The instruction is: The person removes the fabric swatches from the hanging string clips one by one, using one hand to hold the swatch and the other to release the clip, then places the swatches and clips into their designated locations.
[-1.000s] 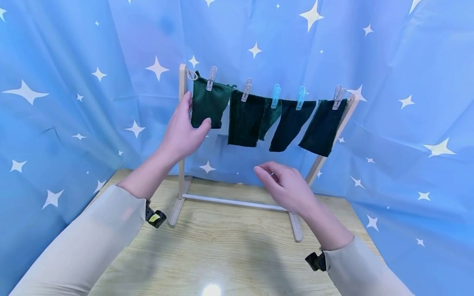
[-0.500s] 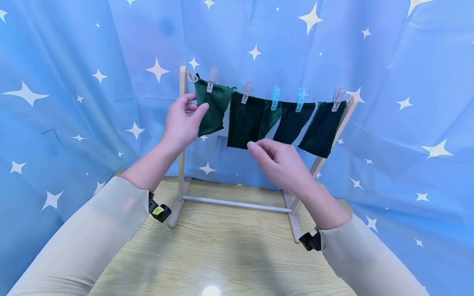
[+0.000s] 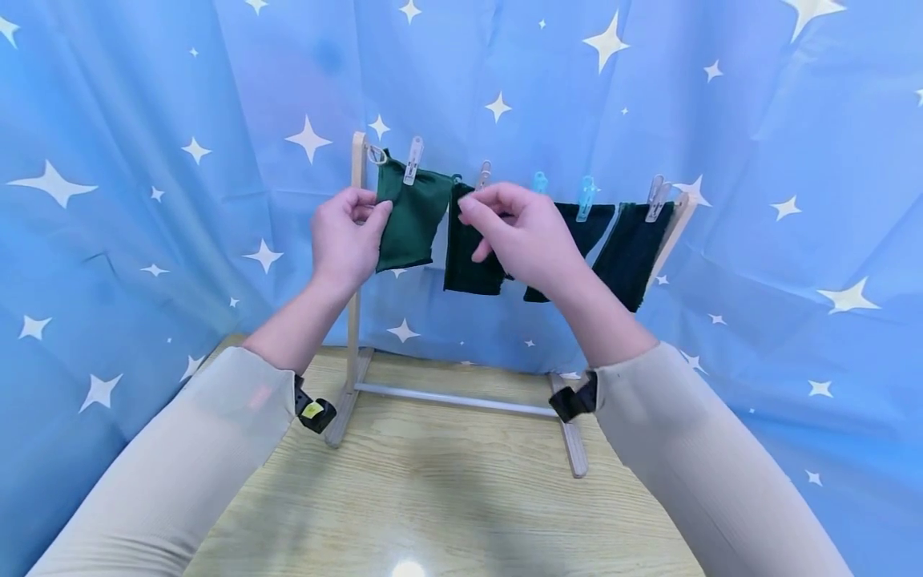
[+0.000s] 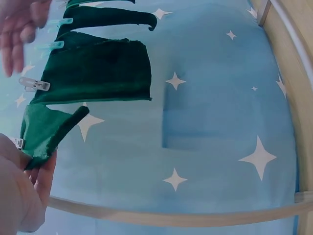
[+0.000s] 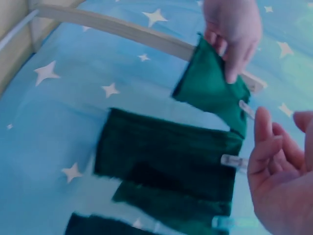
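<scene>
The left hand (image 3: 346, 240) pinches the left edge of the leftmost dark green cloth square (image 3: 408, 216), which hangs long-side-down from a clear plastic clothespin (image 3: 413, 160) beside the wooden rack post (image 3: 356, 240). The right hand (image 3: 519, 236), fingers loosely apart and empty, hovers just right of it, nearer the second clear peg (image 3: 482, 174). No legible writing.

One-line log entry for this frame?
left hand: pinches leftmost cloth | right hand: raised at second cloth, near its peg, holds nothing | rack: on table
</scene>
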Tool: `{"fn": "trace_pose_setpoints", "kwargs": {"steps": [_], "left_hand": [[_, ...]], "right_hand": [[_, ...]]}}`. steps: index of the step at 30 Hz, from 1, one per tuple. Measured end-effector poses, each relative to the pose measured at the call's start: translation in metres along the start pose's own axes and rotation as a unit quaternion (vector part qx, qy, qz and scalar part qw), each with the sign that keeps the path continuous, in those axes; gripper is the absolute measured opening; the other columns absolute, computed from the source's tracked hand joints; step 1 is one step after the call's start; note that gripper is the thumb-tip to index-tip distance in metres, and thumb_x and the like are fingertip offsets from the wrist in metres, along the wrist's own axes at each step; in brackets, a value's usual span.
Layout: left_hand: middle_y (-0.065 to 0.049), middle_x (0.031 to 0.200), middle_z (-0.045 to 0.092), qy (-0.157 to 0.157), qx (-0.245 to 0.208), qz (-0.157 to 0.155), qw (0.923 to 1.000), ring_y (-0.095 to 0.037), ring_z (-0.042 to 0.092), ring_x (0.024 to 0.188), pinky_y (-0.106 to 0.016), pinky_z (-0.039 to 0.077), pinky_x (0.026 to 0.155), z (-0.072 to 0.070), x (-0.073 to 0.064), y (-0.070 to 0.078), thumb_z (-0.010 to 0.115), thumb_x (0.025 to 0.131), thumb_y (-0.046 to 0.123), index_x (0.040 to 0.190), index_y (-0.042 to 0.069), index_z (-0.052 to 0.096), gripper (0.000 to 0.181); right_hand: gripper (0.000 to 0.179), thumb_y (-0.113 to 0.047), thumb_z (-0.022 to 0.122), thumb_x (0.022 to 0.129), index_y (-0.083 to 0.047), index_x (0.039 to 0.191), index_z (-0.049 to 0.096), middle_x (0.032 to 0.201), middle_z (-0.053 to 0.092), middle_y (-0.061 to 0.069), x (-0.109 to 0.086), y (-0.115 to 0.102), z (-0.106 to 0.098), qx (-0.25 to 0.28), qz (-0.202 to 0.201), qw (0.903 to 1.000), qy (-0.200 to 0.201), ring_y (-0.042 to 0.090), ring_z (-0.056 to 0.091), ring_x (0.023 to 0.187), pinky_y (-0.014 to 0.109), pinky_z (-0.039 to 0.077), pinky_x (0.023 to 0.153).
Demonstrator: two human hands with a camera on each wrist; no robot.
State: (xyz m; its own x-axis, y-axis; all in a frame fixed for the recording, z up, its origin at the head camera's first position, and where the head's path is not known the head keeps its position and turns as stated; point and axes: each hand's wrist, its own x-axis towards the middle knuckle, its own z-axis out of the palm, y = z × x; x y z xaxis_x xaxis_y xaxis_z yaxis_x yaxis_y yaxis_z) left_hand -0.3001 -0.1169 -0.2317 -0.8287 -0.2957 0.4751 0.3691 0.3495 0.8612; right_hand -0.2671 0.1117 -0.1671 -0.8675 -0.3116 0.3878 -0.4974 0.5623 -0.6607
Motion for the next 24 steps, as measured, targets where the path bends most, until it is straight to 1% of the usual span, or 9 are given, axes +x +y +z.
{"fn": "trace_pose_setpoints", "kwargs": {"steps": [3, 4, 5, 8, 11, 15, 20, 24], "left_hand": [[-0.019, 0.117, 0.08, -0.006, 0.0, -0.001, 1.0, -0.029, 0.071, 0.11, -0.029, 0.058, 0.086, -0.001, 0.001, -0.005, 0.069, 0.11, 0.027, 0.127, 0.003, 0.077, 0.031], [-0.019, 0.117, 0.08, -0.007, 0.001, -0.002, 1.0, -0.029, 0.072, 0.111, -0.026, 0.056, 0.084, -0.002, 0.001, -0.006, 0.069, 0.11, 0.027, 0.127, 0.002, 0.077, 0.031], [-0.019, 0.117, 0.08, -0.007, 0.003, -0.002, 1.0, -0.029, 0.072, 0.111, -0.024, 0.055, 0.082, -0.002, 0.002, -0.008, 0.07, 0.11, 0.027, 0.127, 0.002, 0.077, 0.031], [-0.019, 0.116, 0.079, -0.008, 0.007, -0.001, 0.9999, -0.029, 0.072, 0.11, -0.022, 0.053, 0.079, -0.004, 0.003, -0.01, 0.07, 0.11, 0.027, 0.126, 0.003, 0.078, 0.031], [-0.019, 0.114, 0.08, -0.008, 0.015, 0.001, 0.9999, -0.027, 0.072, 0.108, -0.022, 0.054, 0.081, -0.007, 0.003, -0.011, 0.07, 0.11, 0.028, 0.126, 0.003, 0.078, 0.03], [-0.018, 0.114, 0.081, -0.013, 0.02, 0.005, 0.9997, -0.027, 0.073, 0.107, -0.024, 0.057, 0.084, -0.01, 0.004, -0.013, 0.07, 0.11, 0.028, 0.126, 0.003, 0.079, 0.031], [-0.019, 0.112, 0.081, -0.022, 0.018, 0.014, 0.9995, -0.027, 0.074, 0.105, -0.022, 0.056, 0.082, -0.007, 0.002, -0.014, 0.071, 0.11, 0.027, 0.125, 0.002, 0.079, 0.03], [-0.019, 0.113, 0.08, -0.028, 0.022, 0.018, 0.9992, -0.027, 0.073, 0.104, -0.021, 0.054, 0.079, -0.009, 0.001, -0.015, 0.07, 0.11, 0.026, 0.126, 0.001, 0.078, 0.031]], "right_hand": [[0.037, -0.044, 0.062, 0.113, -0.02, 0.138, 0.072, 0.113, 0.077, 0.011, 0.014, -0.014, 0.002, 0.008, 0.007, 0.9999, -0.003, 0.029, 0.073, 0.077, 0.034, 0.057, 0.066], [0.036, -0.044, 0.063, 0.112, -0.021, 0.139, 0.072, 0.112, 0.077, 0.01, 0.019, -0.019, 0.004, 0.012, 0.01, 0.9999, -0.004, 0.031, 0.073, 0.077, 0.035, 0.057, 0.063], [0.036, -0.043, 0.063, 0.112, -0.021, 0.139, 0.072, 0.114, 0.076, 0.009, 0.024, -0.024, 0.005, 0.016, 0.012, 0.9998, -0.004, 0.03, 0.074, 0.079, 0.034, 0.059, 0.064], [0.036, -0.04, 0.064, 0.112, -0.021, 0.142, 0.07, 0.129, 0.072, 0.003, 0.039, -0.036, 0.011, 0.037, 0.014, 0.9992, -0.001, 0.025, 0.079, 0.087, 0.03, 0.06, 0.066], [0.039, -0.037, 0.066, 0.112, -0.02, 0.147, 0.067, 0.142, 0.066, 0.0, 0.052, -0.044, 0.017, 0.063, 0.021, 0.9978, 0.004, 0.021, 0.081, 0.092, 0.027, 0.061, 0.066], [0.047, -0.034, 0.066, 0.111, -0.019, 0.155, 0.061, 0.153, 0.062, 0.001, 0.066, -0.048, 0.025, 0.088, 0.042, 0.9952, 0.003, 0.02, 0.081, 0.093, 0.025, 0.061, 0.066], [0.056, -0.032, 0.064, 0.112, -0.02, 0.165, 0.05, 0.168, 0.052, -0.001, 0.077, -0.044, 0.03, 0.099, 0.062, 0.9932, -0.005, 0.018, 0.081, 0.092, 0.024, 0.06, 0.065], [0.062, -0.034, 0.063, 0.112, -0.022, 0.17, 0.043, 0.17, 0.05, -0.004, 0.081, -0.041, 0.036, 0.104, 0.083, 0.991, -0.015, 0.016, 0.08, 0.087, 0.022, 0.058, 0.063]]}}
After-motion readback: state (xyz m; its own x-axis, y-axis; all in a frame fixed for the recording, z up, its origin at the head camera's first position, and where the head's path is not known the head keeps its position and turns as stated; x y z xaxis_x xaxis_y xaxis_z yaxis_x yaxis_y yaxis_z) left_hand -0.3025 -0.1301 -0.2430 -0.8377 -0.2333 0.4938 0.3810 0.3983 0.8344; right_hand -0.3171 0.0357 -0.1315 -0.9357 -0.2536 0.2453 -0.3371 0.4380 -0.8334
